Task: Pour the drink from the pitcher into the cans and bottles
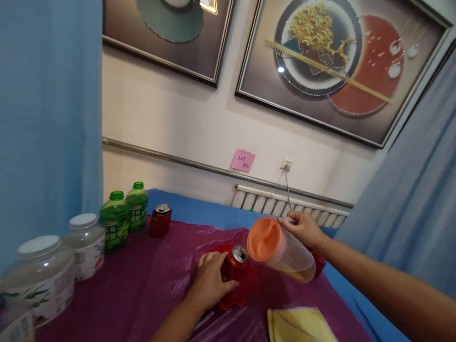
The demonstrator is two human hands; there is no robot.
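My left hand (pixel 210 280) is wrapped round a red drink can (pixel 234 266) with an opened silver top. The can stands upright on a red scalloped tray (pixel 237 295). My right hand (pixel 306 230) grips the handle of a clear plastic pitcher (pixel 292 259) with an orange lid (pixel 264 239). Tilted to the left, the pitcher holds some yellowish liquid low in its side, and its lid faces the can's top, slightly apart from it. No stream of liquid can be made out between them.
Another red can (pixel 161 221) stands at the back left beside green bottles (pixel 116 223). White-lidded clear jars (pixel 42 280) line the left edge. A folded yellow cloth (pixel 301 325) lies at the front right. Part of a red object (pixel 319 262) shows behind the pitcher.
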